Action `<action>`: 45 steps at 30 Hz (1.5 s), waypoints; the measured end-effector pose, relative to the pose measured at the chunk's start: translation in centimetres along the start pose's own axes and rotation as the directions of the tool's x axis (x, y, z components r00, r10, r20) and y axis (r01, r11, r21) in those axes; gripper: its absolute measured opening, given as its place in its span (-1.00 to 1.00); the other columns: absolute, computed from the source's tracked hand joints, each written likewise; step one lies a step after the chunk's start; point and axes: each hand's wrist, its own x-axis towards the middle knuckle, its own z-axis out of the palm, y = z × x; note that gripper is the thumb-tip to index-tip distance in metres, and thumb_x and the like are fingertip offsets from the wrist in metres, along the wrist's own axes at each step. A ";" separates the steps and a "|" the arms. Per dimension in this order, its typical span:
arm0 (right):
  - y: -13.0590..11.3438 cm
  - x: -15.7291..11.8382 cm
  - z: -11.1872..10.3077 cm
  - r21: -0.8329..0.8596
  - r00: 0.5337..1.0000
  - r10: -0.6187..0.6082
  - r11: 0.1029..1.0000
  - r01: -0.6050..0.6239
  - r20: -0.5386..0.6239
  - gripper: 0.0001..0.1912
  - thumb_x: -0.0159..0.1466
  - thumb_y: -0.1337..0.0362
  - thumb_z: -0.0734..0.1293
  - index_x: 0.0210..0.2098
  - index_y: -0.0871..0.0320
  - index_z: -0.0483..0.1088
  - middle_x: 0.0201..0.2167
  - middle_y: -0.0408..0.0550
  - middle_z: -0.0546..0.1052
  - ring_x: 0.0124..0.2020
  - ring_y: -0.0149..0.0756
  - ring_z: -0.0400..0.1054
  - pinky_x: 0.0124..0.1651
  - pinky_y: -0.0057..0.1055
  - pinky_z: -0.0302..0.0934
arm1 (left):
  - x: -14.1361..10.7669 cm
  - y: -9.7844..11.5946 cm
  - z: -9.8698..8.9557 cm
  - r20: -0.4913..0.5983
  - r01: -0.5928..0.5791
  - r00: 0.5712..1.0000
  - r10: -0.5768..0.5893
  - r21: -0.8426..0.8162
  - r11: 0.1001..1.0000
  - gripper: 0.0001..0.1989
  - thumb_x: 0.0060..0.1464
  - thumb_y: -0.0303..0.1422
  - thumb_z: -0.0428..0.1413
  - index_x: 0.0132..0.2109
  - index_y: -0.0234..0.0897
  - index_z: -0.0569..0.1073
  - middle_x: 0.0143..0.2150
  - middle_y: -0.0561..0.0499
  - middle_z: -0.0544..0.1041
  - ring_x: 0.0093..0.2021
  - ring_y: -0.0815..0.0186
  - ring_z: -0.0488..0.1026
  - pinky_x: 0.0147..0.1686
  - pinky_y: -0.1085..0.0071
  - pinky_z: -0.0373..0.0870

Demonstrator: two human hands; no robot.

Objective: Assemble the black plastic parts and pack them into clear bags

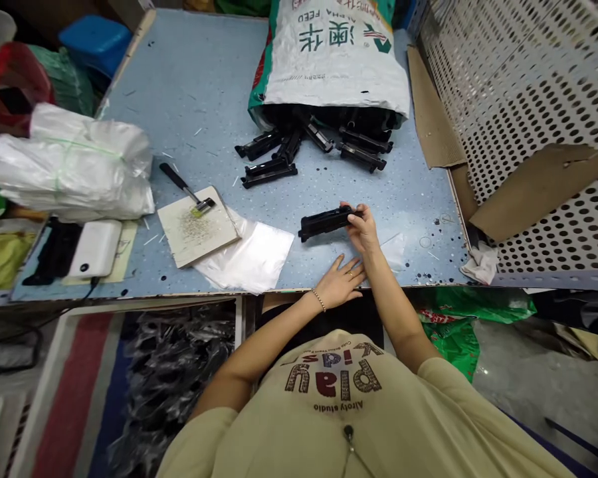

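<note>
My right hand grips one end of a long black plastic part, holding it just over the blue table near its front edge. The kind of part cannot be made out. Below it, my left hand rests at the table edge with fingers stretched out and nothing in them. Several similar black parts lie farther back, at the mouth of a white and green woven sack. Left of the held part are clear plastic bags, partly under a square pale board. A black-handled tool, hammer-like, rests on this board.
Bundled plastic bags and a white power bank-like box with a cable occupy the left side. A perforated white panel and cardboard border the right. Below left, a crate holds bagged dark parts.
</note>
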 end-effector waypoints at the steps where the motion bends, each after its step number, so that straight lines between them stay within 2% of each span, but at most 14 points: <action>1: -0.8 0.0 -0.3 -0.022 0.999 -0.043 0.999 0.043 -0.001 -0.35 -0.07 0.21 0.65 -0.23 -0.06 0.14 -0.03 -0.16 0.65 0.05 -0.22 0.52 0.20 -0.20 0.40 | 0.1 0.0 0.2 0.027 -0.017 1.000 0.016 0.041 0.999 -0.42 0.35 -0.17 0.12 0.42 -0.27 0.32 0.48 -0.22 0.30 0.52 -0.08 0.16 0.48 -0.28 0.00; 7: -4.2 -0.6 -1.1 -0.028 0.980 -0.181 0.983 0.183 0.079 -0.29 -0.10 0.10 0.70 -0.25 -0.05 0.14 0.06 -0.15 0.59 0.16 -0.12 0.50 0.32 -0.07 0.33 | -3.2 -0.4 0.2 -0.033 0.092 0.996 -0.088 0.145 0.985 -0.36 0.38 -0.09 0.06 0.46 -0.27 0.25 0.51 -0.23 0.23 0.51 -0.15 0.16 0.45 -0.41 -0.05; 11: -3.9 -1.3 -0.8 -0.045 0.989 -0.132 0.990 0.135 0.074 -0.25 -0.14 0.06 0.71 -0.26 -0.04 0.14 0.03 -0.14 0.59 0.13 -0.12 0.52 0.27 -0.09 0.36 | -6.6 -2.1 -0.3 -0.203 0.246 0.953 -0.225 0.084 0.966 -0.46 0.38 -0.17 0.07 0.37 -0.36 0.39 0.38 -0.33 0.42 0.39 -0.14 0.34 0.37 -0.23 0.24; 14: -3.1 -1.8 -0.7 -0.107 0.998 -0.061 0.992 0.063 0.021 -0.23 -0.18 0.06 0.72 -0.27 -0.04 0.13 0.04 -0.10 0.59 0.10 -0.12 0.52 0.22 -0.11 0.37 | -9.2 -3.7 -0.6 -0.309 0.348 0.890 -0.335 -0.012 0.937 -0.60 0.37 -0.25 0.08 0.22 -0.33 0.53 0.23 -0.34 0.55 0.19 -0.10 0.49 0.18 -0.11 0.44; 17: -2.0 -2.0 -0.6 -0.143 1.000 -0.011 0.990 0.011 0.001 -0.23 -0.20 0.07 0.72 -0.28 -0.03 0.13 0.03 -0.09 0.60 0.05 -0.15 0.52 0.16 -0.16 0.37 | -10.6 -4.7 -0.9 -0.387 0.426 0.820 -0.423 -0.082 0.901 -0.65 0.34 -0.19 0.12 0.12 -0.28 0.58 0.18 -0.34 0.56 0.16 -0.14 0.46 0.15 -0.16 0.42; 22: -0.6 -1.9 -1.2 -0.251 1.000 0.001 0.968 0.001 0.006 -0.30 -0.16 0.05 0.70 -0.29 -0.03 0.17 -0.02 -0.09 0.63 0.05 -0.15 0.48 0.17 -0.17 0.34 | -8.2 -4.7 -1.0 -0.600 0.460 0.639 -0.482 -0.204 0.864 -0.54 0.35 -0.17 0.11 0.24 -0.35 0.42 0.25 -0.39 0.42 0.33 -0.12 0.32 0.31 -0.14 0.33; 23: -0.6 -1.9 -1.6 -0.301 1.000 -0.009 0.953 0.014 0.016 -0.34 -0.13 0.06 0.68 -0.29 -0.02 0.19 -0.03 -0.08 0.63 0.05 -0.15 0.47 0.20 -0.15 0.31 | -7.3 -4.7 -0.9 -0.613 0.442 0.640 -0.463 -0.200 0.875 -0.51 0.36 -0.19 0.10 0.31 -0.36 0.35 0.31 -0.40 0.37 0.40 -0.11 0.25 0.37 -0.14 0.27; 25: -1.1 -2.0 -2.6 -0.445 0.998 -0.029 0.894 0.049 0.051 -0.45 -0.05 0.11 0.65 -0.26 -0.02 0.27 -0.04 -0.08 0.63 0.07 -0.14 0.45 0.28 -0.11 0.25 | -5.6 -4.6 -0.8 -0.574 0.410 0.701 -0.423 -0.160 0.898 -0.43 0.38 -0.24 0.07 0.42 -0.33 0.21 0.45 -0.38 0.23 0.53 -0.12 0.05 0.45 -0.18 0.12; 28: -2.5 -2.2 -3.8 -0.717 0.990 -0.019 0.688 0.113 0.138 -0.60 0.02 0.18 0.61 -0.20 -0.01 0.45 -0.09 -0.05 0.61 0.14 -0.04 0.36 0.36 -0.02 0.13 | -4.2 -4.8 -0.6 -0.458 0.394 0.792 -0.404 -0.122 0.911 -0.33 0.37 -0.31 0.07 0.51 -0.26 0.05 0.56 -0.33 0.06 0.61 -0.16 -0.20 0.48 -0.26 0.00; 31: -3.0 -2.0 -3.4 -0.860 0.973 0.050 0.480 0.176 0.227 -0.64 0.07 0.11 0.60 -0.15 0.00 0.57 -0.08 -0.01 0.60 0.15 0.08 0.31 0.40 0.08 0.01 | -3.9 -5.3 -0.4 -0.405 0.378 0.824 -0.396 -0.128 0.917 -0.28 0.36 -0.33 0.08 0.53 -0.25 0.01 0.58 -0.30 0.03 0.62 -0.15 -0.27 0.49 -0.26 -0.02; 33: -2.4 -1.3 -2.5 -0.884 0.968 0.090 0.433 0.175 0.236 -0.69 0.13 0.05 0.59 -0.19 -0.01 0.60 -0.14 -0.02 0.61 0.09 0.08 0.36 0.38 0.08 0.01 | -4.0 -5.4 -0.2 -0.391 0.374 0.830 -0.397 -0.136 0.917 -0.29 0.36 -0.32 0.07 0.54 -0.27 0.01 0.59 -0.31 0.02 0.62 -0.15 -0.28 0.50 -0.27 -0.05; 37: -0.7 0.5 -1.4 -0.895 0.952 0.185 0.420 0.148 0.244 -0.80 0.20 0.03 0.55 -0.40 -0.01 0.60 -0.37 -0.08 0.56 -0.08 -0.03 0.43 0.28 -0.01 0.16 | -4.0 -5.3 0.0 -0.375 0.414 0.816 -0.440 -0.152 0.898 -0.29 0.36 -0.31 0.06 0.53 -0.31 0.01 0.60 -0.32 -0.03 0.61 -0.19 -0.31 0.50 -0.33 -0.10; 41: -1.6 1.8 -1.9 -0.859 0.880 0.352 0.500 0.112 0.319 -0.88 0.14 0.16 0.57 -0.32 -0.01 0.66 -0.33 -0.11 0.61 -0.14 -0.07 0.49 0.22 -0.04 0.27 | -3.9 -5.1 0.0 -0.370 0.432 0.812 -0.451 -0.139 0.891 -0.31 0.36 -0.32 0.05 0.53 -0.35 0.05 0.59 -0.31 -0.02 0.61 -0.21 -0.28 0.50 -0.32 -0.12; 45: -3.9 2.2 -2.5 -0.798 0.847 0.435 0.602 -0.022 0.305 -0.63 0.00 0.42 0.60 -0.19 0.03 0.68 -0.19 -0.09 0.69 -0.05 -0.03 0.54 0.29 0.02 0.26 | -3.8 -5.1 -0.2 -0.358 0.432 0.815 -0.455 -0.148 0.890 -0.31 0.36 -0.33 0.03 0.53 -0.32 0.03 0.60 -0.29 -0.01 0.61 -0.19 -0.27 0.50 -0.33 -0.16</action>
